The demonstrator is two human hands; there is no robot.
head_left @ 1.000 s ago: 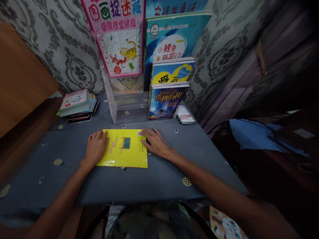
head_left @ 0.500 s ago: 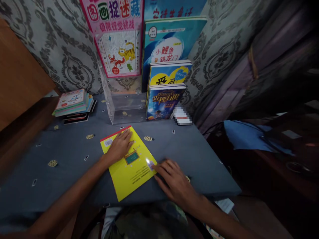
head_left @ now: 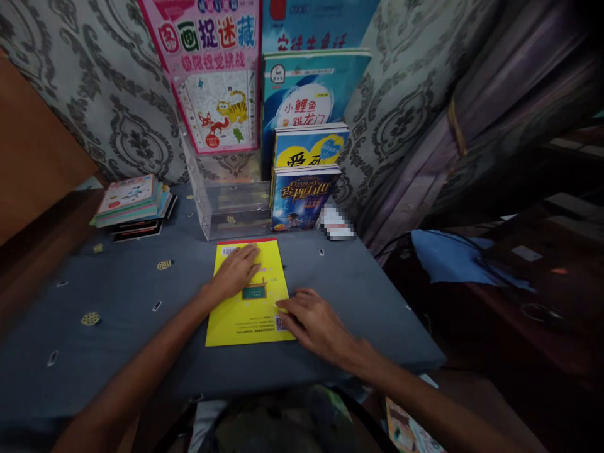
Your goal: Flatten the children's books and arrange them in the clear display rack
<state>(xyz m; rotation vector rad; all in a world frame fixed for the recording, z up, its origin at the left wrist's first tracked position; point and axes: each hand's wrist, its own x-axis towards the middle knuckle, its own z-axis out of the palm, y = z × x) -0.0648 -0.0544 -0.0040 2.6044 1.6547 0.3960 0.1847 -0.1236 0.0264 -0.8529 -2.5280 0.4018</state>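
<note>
The upper part of the yellow booklet (head_left: 248, 311) is hidden under the left hand (head_left: 234, 272), and the small print along its lower edge cannot be read. A white patch beside the upright books is blurred out. On the pink book (head_left: 212, 75) leaning against the wall, large characters "图画捉迷藏" are seen; "小鲤鱼跳龙门" is printed on the teal book (head_left: 306, 94). The booklet is bright yellow, with a red top edge, a small green chalkboard picture and a code square. It lies flat on the grey tablecloth (head_left: 117, 327), just before the clear stand (head_left: 231, 204). The left hand is pressed flat on it, fingers spread, nothing grasped. The right hand (head_left: 318, 327) is laid open at its lower right edge, fingertips touching.
</note>
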